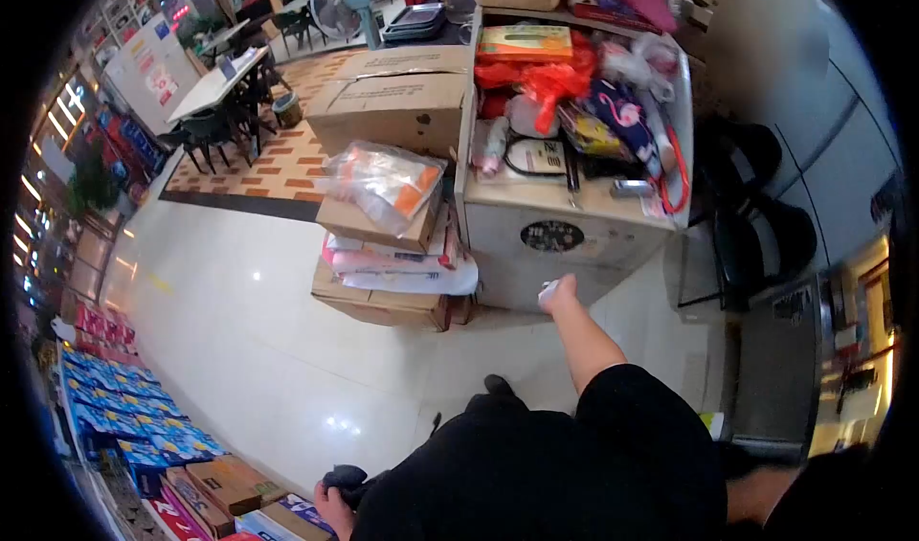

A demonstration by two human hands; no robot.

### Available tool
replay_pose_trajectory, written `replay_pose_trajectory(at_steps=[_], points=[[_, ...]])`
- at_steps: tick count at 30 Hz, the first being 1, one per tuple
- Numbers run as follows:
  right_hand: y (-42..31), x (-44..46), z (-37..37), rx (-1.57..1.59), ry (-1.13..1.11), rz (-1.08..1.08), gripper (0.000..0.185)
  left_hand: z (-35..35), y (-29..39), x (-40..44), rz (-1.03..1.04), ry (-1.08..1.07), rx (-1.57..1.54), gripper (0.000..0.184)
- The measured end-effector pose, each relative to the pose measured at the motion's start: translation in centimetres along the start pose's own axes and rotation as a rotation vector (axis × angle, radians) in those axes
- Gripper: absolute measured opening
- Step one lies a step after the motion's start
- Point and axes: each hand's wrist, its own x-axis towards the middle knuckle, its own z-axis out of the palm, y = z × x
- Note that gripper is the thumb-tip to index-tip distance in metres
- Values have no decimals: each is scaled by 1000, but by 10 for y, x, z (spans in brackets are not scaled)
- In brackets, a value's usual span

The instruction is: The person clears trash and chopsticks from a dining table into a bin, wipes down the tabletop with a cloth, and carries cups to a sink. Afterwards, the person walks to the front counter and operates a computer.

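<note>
My right hand (563,295) reaches forward, its fingers closed on a small white thing (548,295) that looks like a crumpled tissue or cloth. It is in front of the pale side of a cabinet (613,244), below a dark round sticker (552,236); whether it touches the cabinet I cannot tell. At the bottom left, my left hand (334,512) is closed on a dark, bunched thing (347,480), perhaps cloth. That hand is partly hidden by my black clothing.
On the cabinet lie red plastic bags (546,79), a flamingo-print pouch (617,110) and a yellow-orange box (525,42). Cardboard boxes (388,101) stand left of it. Black chairs (766,244) are at right, blue packages (134,402) at lower left. A fan (345,3) stands behind.
</note>
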Motion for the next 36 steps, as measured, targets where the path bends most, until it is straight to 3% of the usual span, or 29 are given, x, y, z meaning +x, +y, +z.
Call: replay_pose_trajectory(at_steps=[2, 4, 7, 8, 9, 11, 16, 20, 22, 24, 25, 26, 27, 29, 32, 35, 36], points=[[-15, 69, 32, -36, -289, 43, 30, 52, 25, 4, 32, 34, 86, 14], [-22, 85, 60, 11, -261, 51, 25, 110, 71, 2, 78, 55, 342, 15], [-35, 85, 79, 73, -234, -13, 20, 133, 66, 7, 64, 73, 294, 12], [-41, 86, 94, 80, -275, -79, 22, 142, 80, 6, 57, 19, 443, 13], [-47, 86, 109, 89, -316, -145, 24, 141, 64, 6, 28, 118, 300, 16], [-57, 88, 140, 97, -366, -203, 24, 141, 79, 8, 19, 88, 709, 19], [-75, 93, 175, 27, -324, -203, 25, 146, 86, -3, -18, 117, 467, 19], [-79, 84, 156, -78, -246, -217, 26, 136, 71, -26, -51, 198, 354, 16], [-71, 72, 127, -212, -217, -233, 27, 127, 67, -44, -117, 228, 279, 17], [-43, 61, 93, -685, -408, -251, 25, 112, 53, -72, -102, 358, 310, 16], [-17, 55, 79, -760, -473, -196, 25, 108, 60, -93, -152, 375, 351, 17], [25, 48, 63, -927, -469, -77, 17, 111, 62, -120, -204, 630, 244, 19], [70, 27, 48, -1095, -459, 27, 11, 95, 43, -141, -132, 654, 253, 22], [168, -44, 5, -1565, -673, 190, 10, 68, 29, -191, -216, 715, 107, 23], [286, -182, -84, -1996, -1302, 392, 11, 38, 9, -259, -82, 838, 91, 24], [346, -298, -193, -2217, -1941, 607, 36, 5, -8, -313, 47, 725, 260, 25], [354, -329, -230, -2249, -2139, 788, 45, -5, -17, -327, 79, 714, 346, 29]])
